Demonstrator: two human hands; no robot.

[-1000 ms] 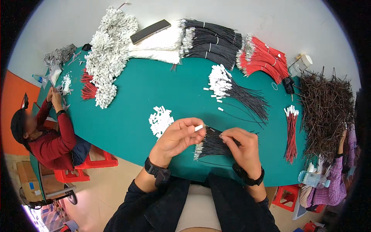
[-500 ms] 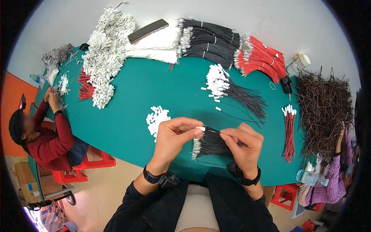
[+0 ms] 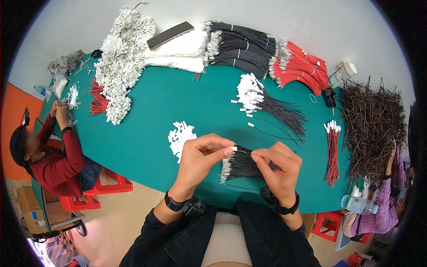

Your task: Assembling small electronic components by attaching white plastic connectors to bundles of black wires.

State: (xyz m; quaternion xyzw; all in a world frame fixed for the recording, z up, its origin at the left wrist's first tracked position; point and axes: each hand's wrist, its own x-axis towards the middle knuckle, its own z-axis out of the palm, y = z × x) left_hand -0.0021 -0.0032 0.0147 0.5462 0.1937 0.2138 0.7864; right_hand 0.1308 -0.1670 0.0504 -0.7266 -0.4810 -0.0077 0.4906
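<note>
My left hand pinches a small white connector housing between thumb and forefinger. Facing it, my right hand pinches a black wire, whose tip is at the housing; whether it sits inside, I cannot tell. Under both hands lies a bundle of black wires with metal-tipped ends to the left. Just left of my left hand is a heap of loose white housings. Farther back to the right, black wires with white housings on their ends are fanned out on the green table.
Tied black wire bundles and red wire bundles line the back. A tall white pile stands at the back left, a dark brown tangle at the right. One co-worker sits left, another right, near a plastic bottle.
My right hand has shifted slightly left, bringing the black wire closer to the white housing. My left hand has barely moved.
</note>
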